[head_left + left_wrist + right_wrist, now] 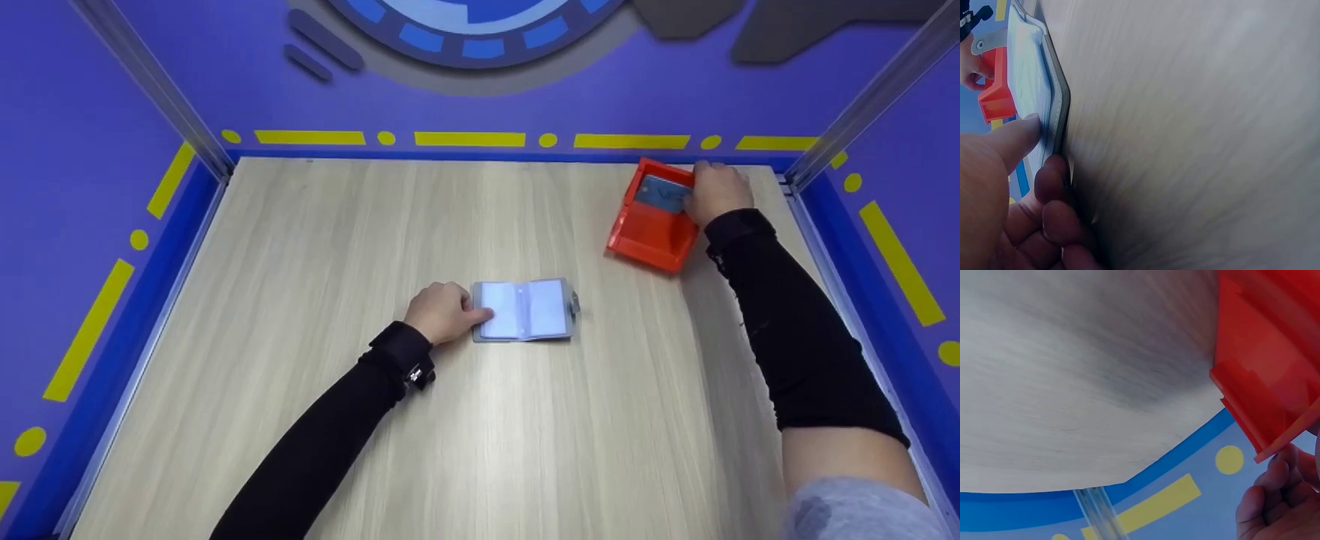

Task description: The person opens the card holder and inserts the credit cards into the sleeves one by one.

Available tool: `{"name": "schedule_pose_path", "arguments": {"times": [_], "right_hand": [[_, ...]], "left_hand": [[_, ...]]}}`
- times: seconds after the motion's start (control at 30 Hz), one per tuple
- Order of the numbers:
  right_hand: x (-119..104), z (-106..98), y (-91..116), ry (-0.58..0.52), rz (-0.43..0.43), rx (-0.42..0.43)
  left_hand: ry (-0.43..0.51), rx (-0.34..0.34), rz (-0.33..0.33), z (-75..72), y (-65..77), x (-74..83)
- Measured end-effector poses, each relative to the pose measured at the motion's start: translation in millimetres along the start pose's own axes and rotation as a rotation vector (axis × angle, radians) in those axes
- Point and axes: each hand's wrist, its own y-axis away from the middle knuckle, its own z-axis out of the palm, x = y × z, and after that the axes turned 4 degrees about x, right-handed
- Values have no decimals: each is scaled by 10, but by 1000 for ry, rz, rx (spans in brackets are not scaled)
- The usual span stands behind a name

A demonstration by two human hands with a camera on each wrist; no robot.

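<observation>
A small card holder (546,309) lies open on the table, its clear sleeves spread to both sides and a snap tab at its right edge. My left hand (442,313) pinches its left edge, thumb on top of the sleeves and curled fingers at the cover's underside, as the left wrist view shows. At the back right, my right hand (718,193) grips the right wall of a red plastic bin (652,236), which is tilted. A grey-blue card (661,193) with dark lettering lies inside the bin. In the right wrist view, fingertips (1278,472) meet the bin's rim.
The pale wood-grain table (337,225) is bounded by a blue back wall (480,112) with yellow marks and by side walls. Metal corner posts (874,97) stand at the back. The bin is close to the table's back right corner.
</observation>
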Motion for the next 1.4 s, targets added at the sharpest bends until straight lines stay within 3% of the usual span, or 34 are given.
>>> {"name": "schedule_pose_path", "arguments": {"times": [0.17,0.53,0.93,1.23,1.4], "right_hand": [[-76,-50,-12,32,-17,-28],[-109,37,-80,185,-75,69],[-82,5,-58,157,-120,172],[-80,-97,-10,170,-142,145],[-53,-280,27,152,-211,102]], "left_hand": [[-1,3,-4,-14,-22,1],[-6,6,-8,10,-5,-10],[-13,28,9,6,11,-2],[6,16,3,23,9,-5],[-1,26,-6,-12,15,17]]}}
